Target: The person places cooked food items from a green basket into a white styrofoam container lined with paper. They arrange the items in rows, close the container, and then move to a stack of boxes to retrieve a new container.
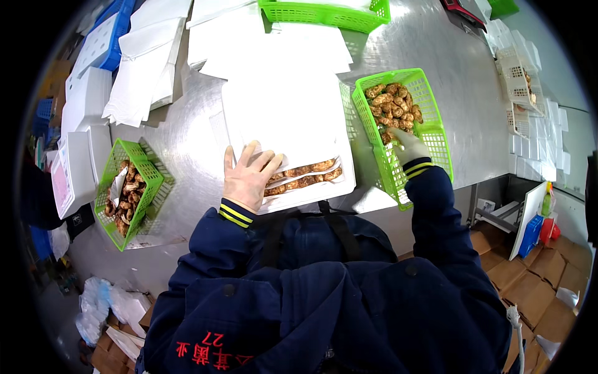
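My left hand [248, 176], in a thin pale glove, lies flat with fingers spread on the white paper lining of a white box [286, 124]. Two rows of brown mushrooms [305, 175] show at the box's near edge, just right of that hand. My right hand [406, 146], gloved too, reaches into a green plastic basket [430, 134] and its fingers rest among the brown mushrooms [392, 105] heaped at the basket's far end. Whether it grips one is hidden.
A second green basket [140, 162] with mushrooms stands at the left on the steel table [448, 56]. White boxes and paper sheets [149, 56] pile up at the back left. Another green basket [324, 12] sits at the far edge. Cardboard boxes [529, 280] lie on the floor, right.
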A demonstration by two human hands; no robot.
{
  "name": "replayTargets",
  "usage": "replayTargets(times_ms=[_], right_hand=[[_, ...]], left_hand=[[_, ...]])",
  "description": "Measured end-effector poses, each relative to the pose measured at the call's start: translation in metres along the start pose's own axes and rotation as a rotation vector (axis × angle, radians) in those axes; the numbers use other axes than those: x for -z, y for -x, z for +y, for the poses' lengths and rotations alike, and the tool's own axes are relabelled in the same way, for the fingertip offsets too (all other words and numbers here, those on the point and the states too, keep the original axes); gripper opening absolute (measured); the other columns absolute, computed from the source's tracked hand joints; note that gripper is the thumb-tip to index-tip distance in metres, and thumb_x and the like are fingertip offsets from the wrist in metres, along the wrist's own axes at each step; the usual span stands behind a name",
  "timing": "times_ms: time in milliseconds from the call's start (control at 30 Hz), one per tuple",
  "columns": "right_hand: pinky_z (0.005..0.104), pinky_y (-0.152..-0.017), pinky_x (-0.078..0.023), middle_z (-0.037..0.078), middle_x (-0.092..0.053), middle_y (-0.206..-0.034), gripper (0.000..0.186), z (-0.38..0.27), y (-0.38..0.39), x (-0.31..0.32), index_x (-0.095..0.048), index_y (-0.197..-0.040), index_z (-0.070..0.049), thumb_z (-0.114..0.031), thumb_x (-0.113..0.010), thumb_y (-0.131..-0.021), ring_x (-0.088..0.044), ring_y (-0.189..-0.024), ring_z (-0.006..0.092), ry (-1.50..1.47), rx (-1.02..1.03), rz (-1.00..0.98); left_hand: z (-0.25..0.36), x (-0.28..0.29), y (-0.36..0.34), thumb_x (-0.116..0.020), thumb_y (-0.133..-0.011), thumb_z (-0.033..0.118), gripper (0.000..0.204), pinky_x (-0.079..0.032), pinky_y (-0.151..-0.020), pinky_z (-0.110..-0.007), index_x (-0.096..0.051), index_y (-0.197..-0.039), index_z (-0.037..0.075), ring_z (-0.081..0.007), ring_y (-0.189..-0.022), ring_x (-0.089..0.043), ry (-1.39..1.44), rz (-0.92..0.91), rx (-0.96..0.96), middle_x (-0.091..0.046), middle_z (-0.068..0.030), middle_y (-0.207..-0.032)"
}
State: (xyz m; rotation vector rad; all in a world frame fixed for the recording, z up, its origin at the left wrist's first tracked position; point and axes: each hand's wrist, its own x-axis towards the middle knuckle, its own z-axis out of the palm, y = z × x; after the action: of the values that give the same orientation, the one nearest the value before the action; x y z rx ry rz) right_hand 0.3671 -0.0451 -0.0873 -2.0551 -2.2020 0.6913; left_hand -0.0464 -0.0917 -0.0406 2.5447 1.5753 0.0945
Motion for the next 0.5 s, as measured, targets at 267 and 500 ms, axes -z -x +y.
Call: replayTargets(times_ms=[267,500], right_hand=[[0.0441,-0.076,-0.053,0.014,-0.065,-0.101,0.044,0.010,-0.008,0.005,-0.066,-0.112,-0.016,-0.026,-0.075,-0.071,-0.064,-0.093,0.0331,0.402,-0.051,0.012],[0.0388,-0.078,-0.053,0.014,-0.068,-0.092,0.040,-0.148,0.005,0.024,-0.066,-0.109,-0.007,-0.020,-0.078,-0.073,-0.066,-0.082,0.0274,-0.200,0.460,0.334]], left_hand=[[-0.002,0.007,-0.002,-0.060,-0.083,0.014,0.032,-0.024,-0.108,-0.061,-0.062,-0.113,0.022,-0.0179,-0.123,-0.047,0.035,-0.045,0.016,-0.066,0.0045,-0.108],[-0.002,-0.005,0.004,-0.057,-0.085,0.010,0.032,-0.026,-0.108,-0.057,-0.061,-0.115,0.022,-0.0190,-0.122,-0.051,0.015,0.016,0.083,-0.067,0.0016,-0.107]])
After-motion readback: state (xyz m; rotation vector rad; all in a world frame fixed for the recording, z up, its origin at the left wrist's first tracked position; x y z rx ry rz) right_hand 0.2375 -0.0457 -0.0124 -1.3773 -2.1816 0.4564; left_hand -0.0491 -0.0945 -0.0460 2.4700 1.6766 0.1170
